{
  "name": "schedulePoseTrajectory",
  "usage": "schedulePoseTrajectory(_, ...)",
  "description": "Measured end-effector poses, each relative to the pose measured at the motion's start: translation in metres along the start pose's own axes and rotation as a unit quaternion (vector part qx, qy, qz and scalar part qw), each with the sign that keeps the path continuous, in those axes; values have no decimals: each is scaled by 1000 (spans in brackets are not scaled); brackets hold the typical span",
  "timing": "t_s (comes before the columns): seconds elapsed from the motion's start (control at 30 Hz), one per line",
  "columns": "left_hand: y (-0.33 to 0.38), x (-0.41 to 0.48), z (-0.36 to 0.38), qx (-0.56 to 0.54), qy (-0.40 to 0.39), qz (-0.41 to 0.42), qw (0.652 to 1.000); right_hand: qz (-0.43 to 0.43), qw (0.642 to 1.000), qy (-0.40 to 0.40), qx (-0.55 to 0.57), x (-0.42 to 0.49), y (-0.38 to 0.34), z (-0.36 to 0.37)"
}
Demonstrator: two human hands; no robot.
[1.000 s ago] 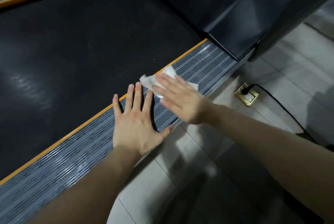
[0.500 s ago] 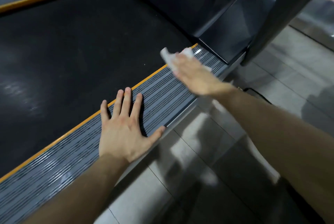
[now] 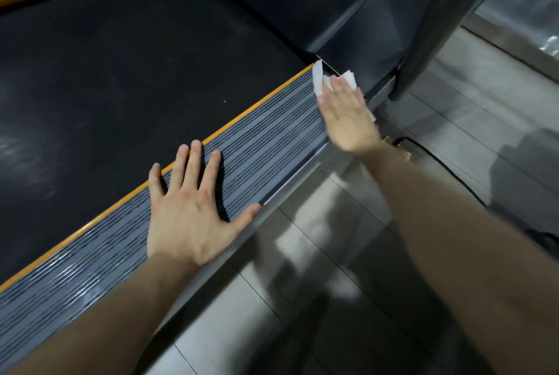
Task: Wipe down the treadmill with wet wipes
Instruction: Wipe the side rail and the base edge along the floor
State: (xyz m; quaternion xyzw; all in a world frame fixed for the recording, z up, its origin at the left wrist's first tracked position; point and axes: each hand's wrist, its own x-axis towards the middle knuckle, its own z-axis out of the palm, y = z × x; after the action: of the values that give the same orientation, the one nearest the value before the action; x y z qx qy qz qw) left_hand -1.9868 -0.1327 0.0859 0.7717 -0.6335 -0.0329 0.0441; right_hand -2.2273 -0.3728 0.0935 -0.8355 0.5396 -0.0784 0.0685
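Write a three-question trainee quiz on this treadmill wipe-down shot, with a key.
1. True or false: the left hand lies flat on the ribbed rail.
2. Which hand presses the wipe down? A) left B) right C) both
3. Fill in: the stripe between the rail and the belt is ____.

Key: 1 true; 2 B, the right hand; 3 orange.
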Motion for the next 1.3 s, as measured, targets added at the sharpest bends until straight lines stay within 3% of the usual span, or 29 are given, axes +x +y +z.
schedulePoseTrajectory(0.07,0,-1,1,-1,2,1,1000,-17,998,60,10,-40,-40,27)
schedulePoseTrajectory(0.13,0,0,1,-4,7,3,1000,-160,976,140,44,-92,-72,44)
schedulePoseTrajectory(0.2,0,1,2,-11,11,2,1000,-234,957,127,117,-113,-77,46)
schedulePoseTrajectory(0.27,0,3,4,-14,15,5,1000,-157,964,140,163,-91,-63,33)
schedulePoseTrajectory(0.37,-3,4,8,-11,20,3,1000,97,963,102,232,-40,-40,26)
schedulePoseTrajectory(0.43,-5,1,11,-12,23,1,1000,162,949,109,249,-35,-51,32)
schedulePoseTrajectory(0.57,-4,2,12,-21,37,7,999,133,910,215,329,-93,-115,68)
schedulePoseTrajectory(0.67,-4,4,12,-11,38,8,999,147,873,172,431,-120,-144,79)
schedulePoseTrajectory(0.77,-5,5,13,-13,34,14,999,204,860,184,429,-84,-98,79)
schedulePoseTrajectory(0.87,-10,4,15,-17,38,11,999,297,803,132,499,-50,-64,75)
schedulePoseTrajectory(1.1,-9,5,16,-15,43,7,999,196,832,168,491,-136,-142,104)
schedulePoseTrajectory(1.2,-13,4,16,-17,42,8,999,248,773,184,555,-129,-132,104)
schedulePoseTrajectory(1.3,-14,3,17,-22,43,7,999,262,754,190,572,-129,-124,98)
